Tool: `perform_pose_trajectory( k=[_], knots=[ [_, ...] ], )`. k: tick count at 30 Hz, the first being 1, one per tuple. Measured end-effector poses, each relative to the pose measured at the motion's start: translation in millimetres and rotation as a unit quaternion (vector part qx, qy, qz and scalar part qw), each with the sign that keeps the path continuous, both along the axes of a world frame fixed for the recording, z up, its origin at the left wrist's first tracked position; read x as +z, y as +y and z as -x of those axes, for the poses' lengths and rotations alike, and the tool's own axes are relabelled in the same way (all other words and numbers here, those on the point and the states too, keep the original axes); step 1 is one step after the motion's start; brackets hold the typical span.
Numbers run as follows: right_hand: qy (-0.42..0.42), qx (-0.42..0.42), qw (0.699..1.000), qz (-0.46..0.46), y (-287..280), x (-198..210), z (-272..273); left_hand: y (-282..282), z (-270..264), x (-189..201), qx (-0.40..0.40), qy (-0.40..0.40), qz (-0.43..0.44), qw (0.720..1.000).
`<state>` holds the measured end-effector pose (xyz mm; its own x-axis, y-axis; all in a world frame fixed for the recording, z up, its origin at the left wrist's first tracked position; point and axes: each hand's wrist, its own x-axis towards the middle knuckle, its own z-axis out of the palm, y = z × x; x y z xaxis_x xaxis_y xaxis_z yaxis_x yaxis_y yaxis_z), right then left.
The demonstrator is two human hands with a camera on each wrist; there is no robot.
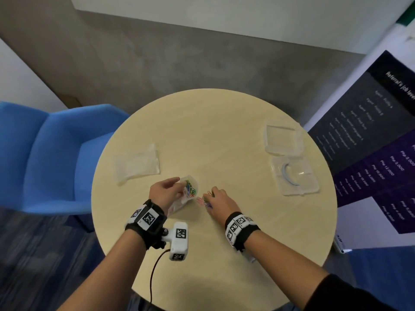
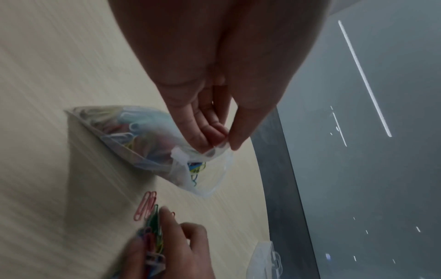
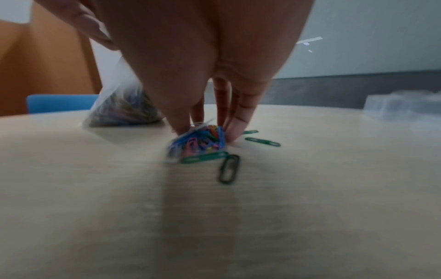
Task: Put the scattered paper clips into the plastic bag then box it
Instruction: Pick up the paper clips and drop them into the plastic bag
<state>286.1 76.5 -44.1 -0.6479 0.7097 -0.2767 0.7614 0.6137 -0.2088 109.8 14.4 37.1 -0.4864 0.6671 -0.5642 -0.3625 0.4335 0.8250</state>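
Plastic bag (image 1: 187, 191) pinched open at its rim by the left hand (image 1: 165, 192), ready to catch; right hand (image 1: 221, 204), at its three o'clock, bunches paper clips (image 3: 200, 144) between curled fingertips.

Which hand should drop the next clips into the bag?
The right hand. Its fingers already pinch a bunch of paper clips on the table, right beside the bag. The left hand is busy pinching the bag's mouth open, so it should stay there.

Bare table (image 1: 213, 135) lies beyond the plastic bag (image 1: 186, 189); a spare bag (image 1: 137, 163) flanks left, box (image 1: 294, 173) and lid (image 1: 283, 139) right.
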Motion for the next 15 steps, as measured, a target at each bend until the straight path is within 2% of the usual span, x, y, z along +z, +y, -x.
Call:
perform_pose_trajectory(
  k=[3, 5, 7, 9, 12, 14, 15],
  knots=[
    [-0.004, 0.056, 0.998, -0.017, 7, -1, 0, -8, 5, 3, 0.016, -0.058, 0.0, 0.998],
    [-0.025, 0.063, 0.998, -0.006, 14, 4, 1, -8, 5, 4, 0.011, -0.089, 0.006, 0.996],
    [-0.012, 0.019, 0.999, 0.023, 22, 11, 0, -5, 5, 4, -0.001, -0.098, 0.014, 0.995],
    [0.056, -0.098, 0.991, 0.074, 30, 19, -5, -1, 4, 6, -0.009, -0.102, 0.017, 0.995],
    [0.192, -0.284, 0.923, 0.175, 42, 27, -23, 5, 2, 14, -0.007, -0.134, 0.001, 0.991],
    [0.28, -0.366, 0.847, 0.265, 45, 38, -30, 10, 1, 18, -0.007, -0.144, -0.009, 0.99],
    [0.339, -0.391, 0.791, 0.327, 46, 47, -29, 12, -1, 20, -0.007, -0.143, -0.011, 0.99]
  ],
)
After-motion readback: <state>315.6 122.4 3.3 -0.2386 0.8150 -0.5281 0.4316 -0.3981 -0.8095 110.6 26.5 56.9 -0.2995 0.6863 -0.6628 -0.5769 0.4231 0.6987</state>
